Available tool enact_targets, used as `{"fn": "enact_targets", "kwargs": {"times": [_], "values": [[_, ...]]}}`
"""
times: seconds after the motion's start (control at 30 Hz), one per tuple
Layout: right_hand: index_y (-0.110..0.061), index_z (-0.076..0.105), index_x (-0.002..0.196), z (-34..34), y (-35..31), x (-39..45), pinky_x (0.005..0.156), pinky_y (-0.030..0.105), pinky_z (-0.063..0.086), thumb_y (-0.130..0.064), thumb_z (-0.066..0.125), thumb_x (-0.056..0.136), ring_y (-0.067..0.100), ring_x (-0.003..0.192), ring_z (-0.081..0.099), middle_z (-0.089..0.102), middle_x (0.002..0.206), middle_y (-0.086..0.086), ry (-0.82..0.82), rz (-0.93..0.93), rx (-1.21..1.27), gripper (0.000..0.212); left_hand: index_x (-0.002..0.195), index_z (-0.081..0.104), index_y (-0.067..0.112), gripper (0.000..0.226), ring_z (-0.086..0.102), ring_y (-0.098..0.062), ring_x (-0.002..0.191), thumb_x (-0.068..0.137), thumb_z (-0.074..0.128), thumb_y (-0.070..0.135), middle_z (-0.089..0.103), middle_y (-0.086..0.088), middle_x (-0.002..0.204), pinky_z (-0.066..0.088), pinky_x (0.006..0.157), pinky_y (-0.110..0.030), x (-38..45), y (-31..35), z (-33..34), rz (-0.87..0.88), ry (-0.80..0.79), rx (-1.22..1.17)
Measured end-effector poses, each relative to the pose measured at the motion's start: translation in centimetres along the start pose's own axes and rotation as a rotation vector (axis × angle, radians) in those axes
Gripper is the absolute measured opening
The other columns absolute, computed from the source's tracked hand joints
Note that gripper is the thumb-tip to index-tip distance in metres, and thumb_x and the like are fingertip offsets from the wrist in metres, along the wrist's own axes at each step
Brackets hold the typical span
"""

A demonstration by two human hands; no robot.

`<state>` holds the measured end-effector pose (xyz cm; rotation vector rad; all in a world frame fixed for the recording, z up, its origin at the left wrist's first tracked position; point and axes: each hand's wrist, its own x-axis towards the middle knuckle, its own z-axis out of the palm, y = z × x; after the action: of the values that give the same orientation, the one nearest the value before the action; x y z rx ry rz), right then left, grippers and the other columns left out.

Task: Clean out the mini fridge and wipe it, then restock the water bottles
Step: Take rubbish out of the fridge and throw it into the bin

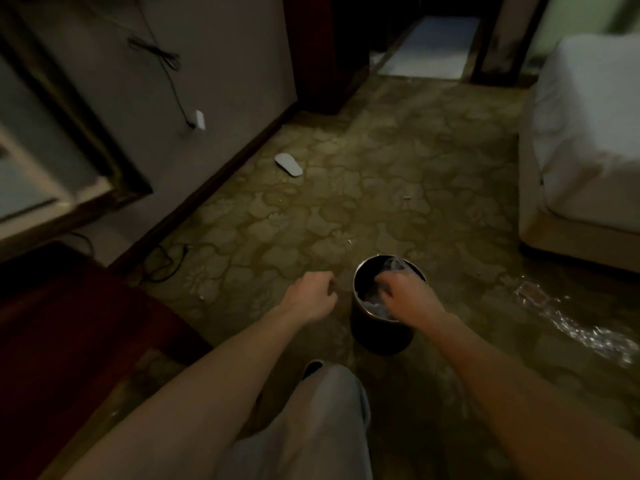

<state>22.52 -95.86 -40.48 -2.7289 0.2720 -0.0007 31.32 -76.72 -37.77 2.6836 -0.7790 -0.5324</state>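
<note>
Grip check: your right hand [403,292] pinches crumpled clear plastic [381,306] inside the dark waste bin [381,336] on the carpet, left hand [311,296] loosely curled and holding nothing beside it, so pulling upward could tip the bin and spill it.
</note>
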Motion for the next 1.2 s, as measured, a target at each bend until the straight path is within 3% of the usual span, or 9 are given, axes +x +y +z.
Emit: {"fn": "enact_targets", "kwargs": {"times": [0.2,0.4,0.53,0.63,0.73,0.93,1.07,1.2], "values": [[-0.016,0.062,0.125,-4.8,-9.8,-1.8,0.089,0.039,0.052,-0.02,0.051,0.093,0.023,0.112,0.058,0.065,0.118,0.005,0.055,-0.184,-0.024,0.034,0.128,0.059,0.019,0.034,0.058,-0.021,0.111,0.096,0.052,0.029,0.062,-0.001,0.124,0.05,0.095,-0.04,-8.8,-2.0,-7.0,-0.022,0.136,0.006],[-0.026,0.059,0.127,-9.5,-21.3,-3.2,0.093,0.039,0.051,-0.033,0.055,0.09,0.019,0.114,0.057,0.062,0.12,-0.002,0.113,-0.393,0.011,0.038,0.125,0.058,0.024,0.03,0.059,-0.023,0.109,0.096,0.05,0.031,0.061,0.003,0.121,0.052,0.089,-0.041,-17.5,-4.2,-14.6,-0.06,0.27,0.05],[-0.022,0.05,0.139,-11.9,-28.2,-4.7,0.101,0.039,0.045,-0.037,0.059,0.092,0.022,0.126,0.049,0.057,0.133,0.006,0.186,-0.505,0.015,0.051,0.125,0.058,0.024,0.032,0.058,-0.025,0.112,0.094,0.051,0.033,0.061,0.0,0.123,0.051,0.088,-0.04,-23.3,-5.8,-18.7,-0.058,0.397,0.107],[-0.025,0.051,0.138,-13.4,-32.4,-5.6,0.097,0.039,0.047,-0.043,0.058,0.091,0.021,0.123,0.052,0.059,0.131,0.004,0.217,-0.589,-0.006,0.051,0.119,0.059,0.023,0.027,0.06,-0.025,0.105,0.094,0.051,0.032,0.062,0.0,0.116,0.052,0.085,-0.042,-27.3,-6.6,-21.1,-0.08,0.485,0.112],[-0.027,0.053,0.135,-14.6,-36.0,-6.7,0.096,0.037,0.049,-0.039,0.06,0.092,0.018,0.118,0.054,0.061,0.127,0.0,0.248,-0.664,0.009,0.046,0.119,0.059,0.021,0.028,0.06,-0.027,0.107,0.094,0.053,0.031,0.064,-0.002,0.116,0.051,0.086,-0.041,-30.6,-7.8,-23.1,-0.097,0.582,0.146],[-0.024,0.05,0.139,-17.5,-43.0,-7.1,0.099,0.039,0.046,-0.042,0.059,0.093,0.02,0.125,0.049,0.056,0.135,0.001,0.302,-0.751,-0.023,0.05,0.138,0.05,0.022,0.042,0.051,-0.025,0.125,0.098,0.052,0.035,0.054,-0.001,0.138,0.044,0.099,-0.04,-36.0,-10.8,-28.2,-0.204,0.69,0.197],[-0.018,0.054,0.135,-20.2,-47.2,-6.7,0.101,0.038,0.042,-0.037,0.062,0.092,0.024,0.123,0.051,0.057,0.133,0.006,0.407,-0.822,0.006,0.048,0.134,0.054,0.02,0.04,0.053,-0.021,0.124,0.096,0.055,0.032,0.053,0.002,0.138,0.046,0.099,-0.04,-38.7,-12.6,-32.3,-0.197,0.844,0.194],[-0.012,0.057,0.129,-22.9,-50.6,-5.7,0.106,0.042,0.039,-0.029,0.067,0.088,0.028,0.125,0.047,0.053,0.134,0.008,0.568,-0.867,0.105,0.045,0.127,0.057,0.017,0.036,0.055,-0.02,0.117,0.093,0.058,0.028,0.052,0.001,0.135,0.052,0.089,-0.041,-40.1,-13.7,-36.6,-0.14,1.069,0.234]]}}
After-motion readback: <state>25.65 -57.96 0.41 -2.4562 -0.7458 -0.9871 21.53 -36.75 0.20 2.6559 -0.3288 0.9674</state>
